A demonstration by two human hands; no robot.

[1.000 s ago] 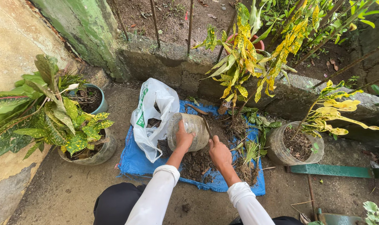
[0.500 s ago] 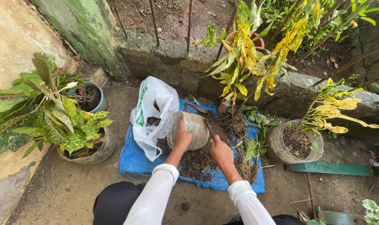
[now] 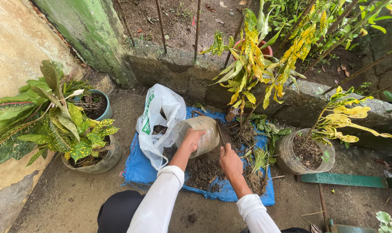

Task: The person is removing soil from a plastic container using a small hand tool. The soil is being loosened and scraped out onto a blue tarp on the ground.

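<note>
Left hand [image 3: 191,138] is what I am watching first: it is pressing flat against the side of a clear plastic pot [image 3: 202,134], fingers curled around its curve, and I judge it is bracing the pot so that it is not rolling while it is lying tilted on its side. My right hand [image 3: 230,162] is working just right of the pot, fingers closed around a thin dark tool [image 3: 220,133] whose tip is reaching toward the pot's mouth; I cannot tell what kind of tool it is. The pot is resting on the loose soil [image 3: 204,166] heaped in the middle of a blue tarp [image 3: 140,170], and I take the tarp to be lying there so the soil is staying off the ground.

Just left of the pot, a white plastic bag [image 3: 159,121] is slumping open, dark soil showing inside. Right of the pot, uprooted seedlings [image 3: 258,162] are lying on the tarp, and beyond them a second clear pot [image 3: 306,151] is holding a yellow-leaved plant. Well left of the pot, two pots of croton [image 3: 70,129] are standing against a pale wall.

Everything is sitting on bare concrete floor [image 3: 75,203], outdoors. Behind the pot, a low mossy ledge [image 3: 170,69] with thin metal bars is fencing off a bed of earth.
</note>
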